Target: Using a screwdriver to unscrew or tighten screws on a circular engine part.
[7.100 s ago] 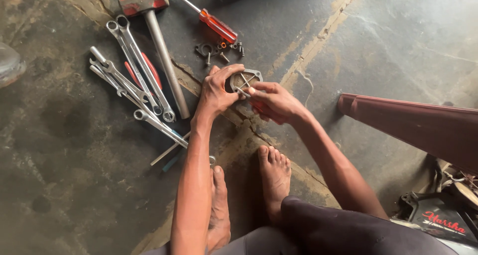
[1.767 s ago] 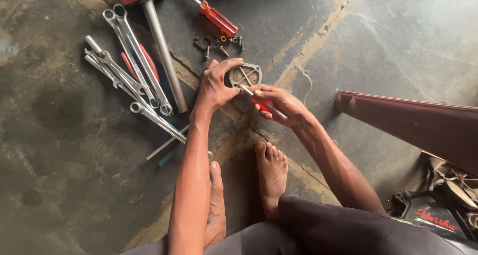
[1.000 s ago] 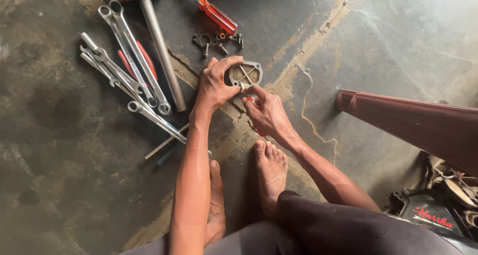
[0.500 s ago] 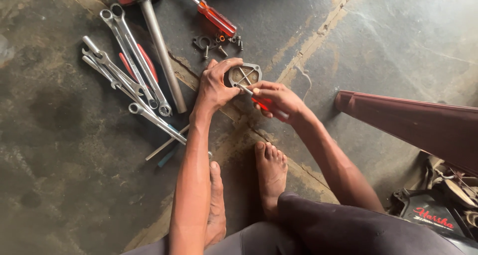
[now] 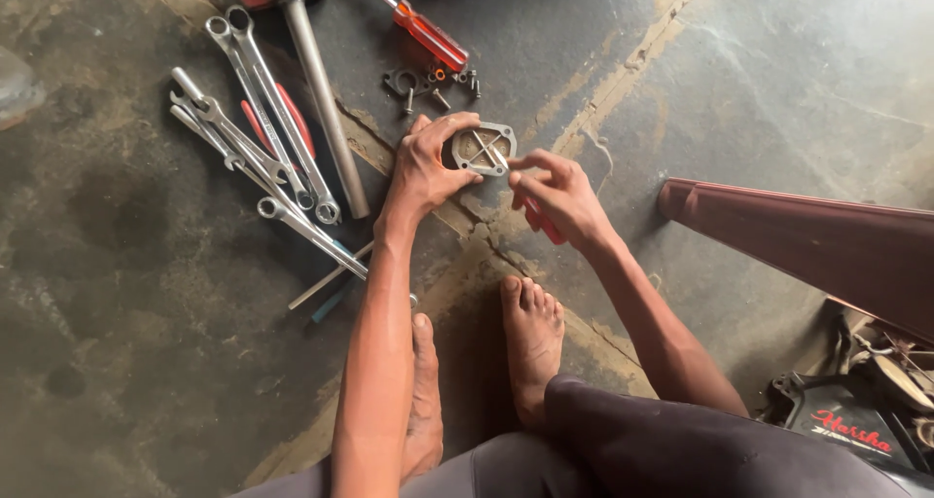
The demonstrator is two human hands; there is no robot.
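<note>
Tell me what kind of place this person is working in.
Probably a small repair workshop, worked at floor level. On the stained, cracked concrete floor lie a spread of silver metal spanners, a hammer with a red head and metal handle, and loose dark bolts, beside the small metal engine-like part being worked on.

arms bare, no sleeves | feet bare | dark purple-grey trousers [image 5: 681, 454]
</note>
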